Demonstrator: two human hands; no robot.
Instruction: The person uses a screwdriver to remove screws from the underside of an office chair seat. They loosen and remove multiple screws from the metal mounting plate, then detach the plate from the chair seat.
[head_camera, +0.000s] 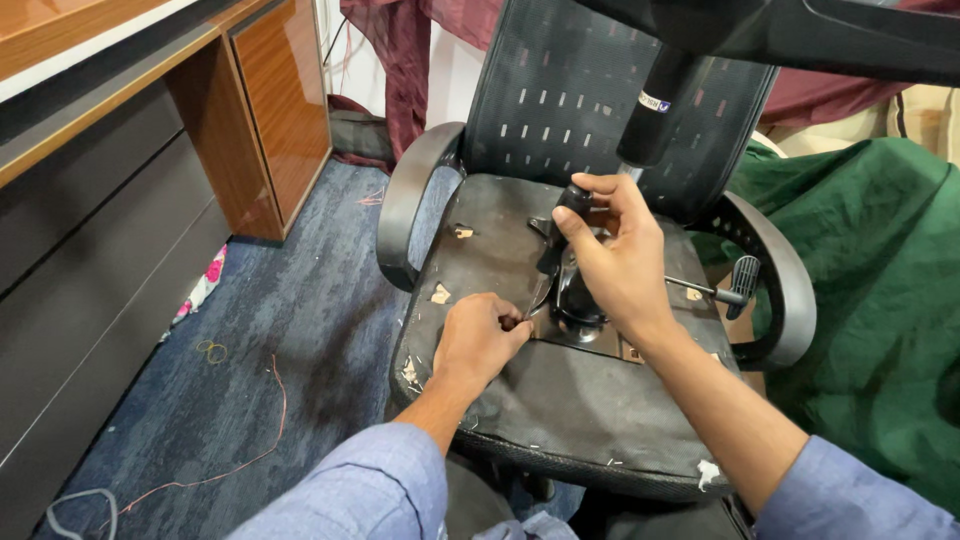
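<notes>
An office chair lies overturned, the black underside of its seat (540, 400) facing me. My right hand (615, 260) grips the black handle of a screwdriver (562, 225) whose shaft angles down to the metal mechanism plate (590, 335) in the middle of the seat bottom. My left hand (480, 340) rests closed on the seat beside the plate, its fingers pinched at the screwdriver tip; what they pinch is too small to see. The black gas cylinder (655, 110) rises from the mechanism toward the chair base at the top.
Curved grey armrests flank the seat on the left (405, 205) and right (780, 280). A lever (725, 292) sticks out on the right. A wooden desk (250, 110) stands left, green cloth (870, 290) right, and thin wire (230, 465) lies on blue carpet.
</notes>
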